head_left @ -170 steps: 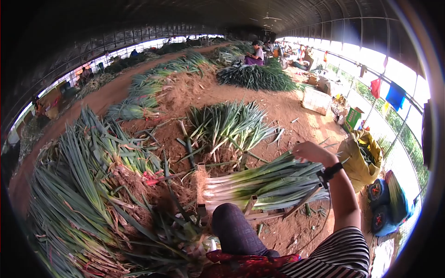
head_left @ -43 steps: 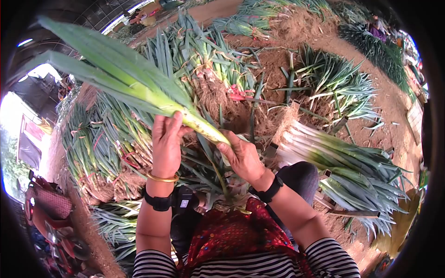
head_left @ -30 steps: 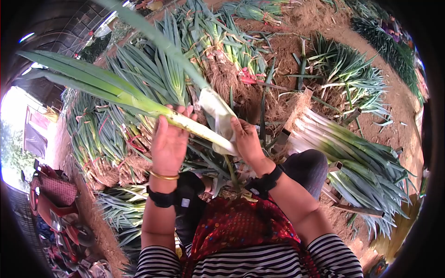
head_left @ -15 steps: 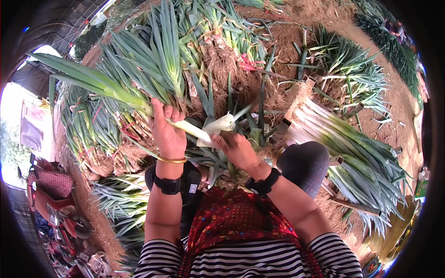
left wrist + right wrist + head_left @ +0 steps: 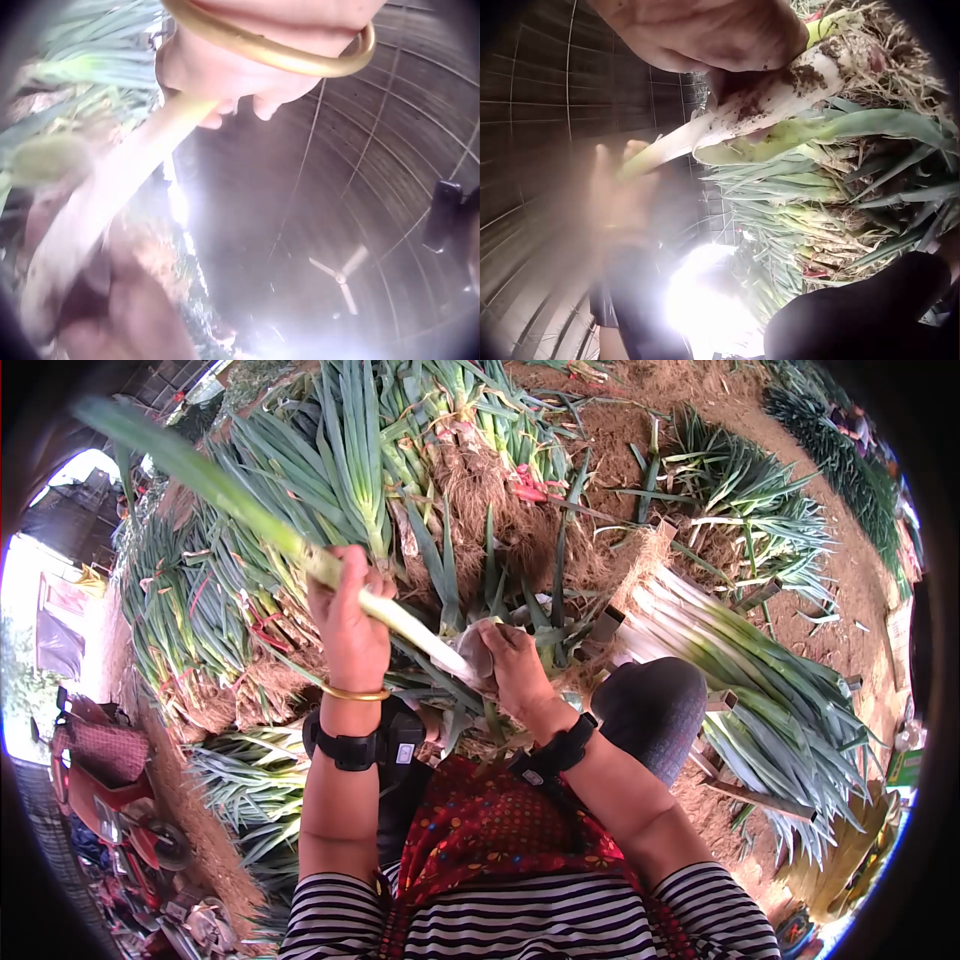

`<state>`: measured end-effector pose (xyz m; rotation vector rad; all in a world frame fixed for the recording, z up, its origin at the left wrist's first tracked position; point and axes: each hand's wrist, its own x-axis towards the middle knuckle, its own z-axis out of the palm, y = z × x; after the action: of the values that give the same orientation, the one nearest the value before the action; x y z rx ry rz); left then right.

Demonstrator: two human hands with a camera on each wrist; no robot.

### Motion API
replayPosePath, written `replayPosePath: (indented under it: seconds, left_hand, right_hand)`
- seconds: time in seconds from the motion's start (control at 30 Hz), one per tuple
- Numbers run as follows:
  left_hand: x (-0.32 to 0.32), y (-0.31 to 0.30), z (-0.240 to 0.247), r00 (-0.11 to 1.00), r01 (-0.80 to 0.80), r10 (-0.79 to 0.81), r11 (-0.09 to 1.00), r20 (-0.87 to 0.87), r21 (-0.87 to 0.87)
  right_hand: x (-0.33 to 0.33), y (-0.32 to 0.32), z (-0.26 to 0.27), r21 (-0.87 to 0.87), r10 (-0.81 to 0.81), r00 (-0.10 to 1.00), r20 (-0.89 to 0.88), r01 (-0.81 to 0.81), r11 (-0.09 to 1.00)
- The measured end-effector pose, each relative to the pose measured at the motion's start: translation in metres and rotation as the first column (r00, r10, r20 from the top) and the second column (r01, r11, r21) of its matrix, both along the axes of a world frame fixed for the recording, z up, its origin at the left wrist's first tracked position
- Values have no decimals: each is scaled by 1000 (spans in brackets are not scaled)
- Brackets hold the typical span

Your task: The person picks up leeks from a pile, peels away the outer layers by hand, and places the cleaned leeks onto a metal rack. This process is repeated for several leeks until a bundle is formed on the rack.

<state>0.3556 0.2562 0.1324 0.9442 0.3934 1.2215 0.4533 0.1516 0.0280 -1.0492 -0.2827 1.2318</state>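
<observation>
White along its bared stalk, where loose skin stood up a moment ago, the leek (image 5: 400, 622) slants over the heap (image 5: 480, 530) before your knees, your left hand (image 5: 348, 625) clasping its middle and your right hand (image 5: 512, 665) wrapped round the root end, so that layer looks stripped.

Smooth pale leek stalk (image 5: 400, 622) – soil-smeared, glossy gold metal bangle (image 5: 352, 693), matt red printed cloth (image 5: 490, 840)

Red dirt floor (image 5: 850, 585), arched mesh roof (image 5: 375, 150) w/ ceiling fan (image 5: 341, 279), bright daylight.
</observation>
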Motion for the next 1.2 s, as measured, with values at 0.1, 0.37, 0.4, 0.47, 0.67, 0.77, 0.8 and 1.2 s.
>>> replayPosePath:
  seconds: [0.1, 0.37, 0.4, 0.47, 0.67, 0.77, 0.8, 1.2]
  left_hand:
    - [9, -9, -7, 950, -214, 195, 975, -244, -55]
    - [-1, 7, -19, 958, -254, 223, 952, -178, -171]
    - [-1, 6, -18, 959, -253, 223, 952, -176, -173]
    - [-3, 7, -16, 965, -240, 220, 961, -144, -138]
    - [-13, 0, -7, 997, -9, -2, 990, -72, -142]
    - [-16, -4, -5, 991, 132, -135, 980, -7, -145]
    - [-17, -5, -3, 984, 179, -178, 973, 20, -148]
    - [-31, 10, -1, 955, 278, -271, 959, 118, -54]
  right_hand:
    - [-7, 8, -1, 71, -43, 998, -34, 45, 996]
    - [-10, -22, 17, -83, 245, 606, 757, -282, 956]
    - [-11, -20, 13, -85, 245, 604, 758, -282, 956]
    - [-13, -15, 0, 56, 106, 644, 758, -226, 973]
    - [-6, -12, 4, -50, 457, 832, 314, -466, 884]
    - [3, -9, -21, -46, 534, 820, 203, -537, 842]
    - [5, -10, -29, -39, 560, 816, 145, -560, 827]
    - [3, -35, 13, 33, 589, 728, 351, -638, 769]
